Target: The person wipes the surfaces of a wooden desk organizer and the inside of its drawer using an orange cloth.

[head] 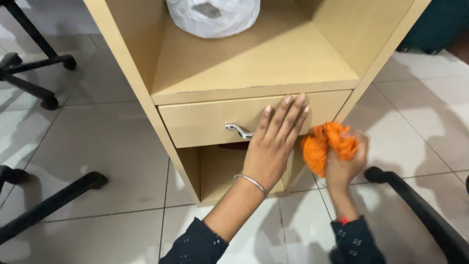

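Observation:
My left hand [274,142] lies flat against the front of a light wooden drawer [200,122], fingers straight and together, just right of the curved metal handle [238,130]. A silver bangle circles that wrist. My right hand [344,164] grips a crumpled orange cloth [325,143] beside the lower right edge of the wooden cabinet [127,58], a little blurred. The drawer looks pushed in.
A white plastic bag [213,17] rests on the shelf above the drawer. Black chair legs with casters stand at the left [34,73] and lower left [53,200]. A black chair arm [420,208] reaches in at the lower right. The floor is pale tile.

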